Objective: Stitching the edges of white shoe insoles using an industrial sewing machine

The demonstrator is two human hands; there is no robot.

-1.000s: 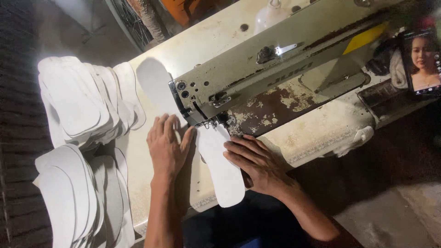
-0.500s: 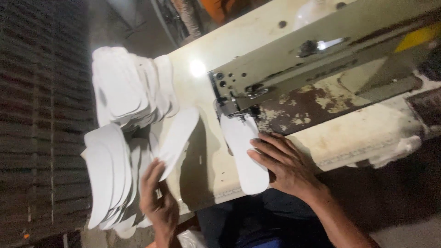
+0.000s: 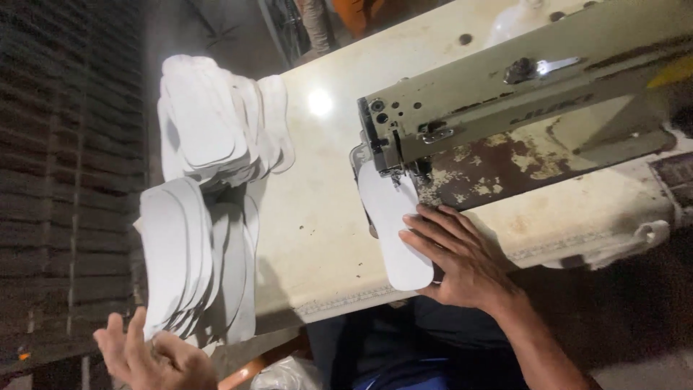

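A white insole (image 3: 386, 209) lies flat on the cream table (image 3: 317, 217), its far end under the needle head of an old sewing machine (image 3: 520, 94). My right hand (image 3: 462, 256) presses down on the near end of the insole with the fingers spread. My left hand (image 3: 155, 357) is low at the bottom left, off the table's edge, fingers apart and holding nothing. It is just below a stack of white insoles (image 3: 173, 245).
A second, taller pile of white insoles (image 3: 209, 123) sits further back on the table's left side. A dark slatted wall (image 3: 65, 180) runs along the left. The machine's rusty bed (image 3: 505, 166) fills the right of the table.
My left hand carried one insole away from the machine to the left stack, let it go and dropped below the table edge. My right hand stayed on the insole at the needle.
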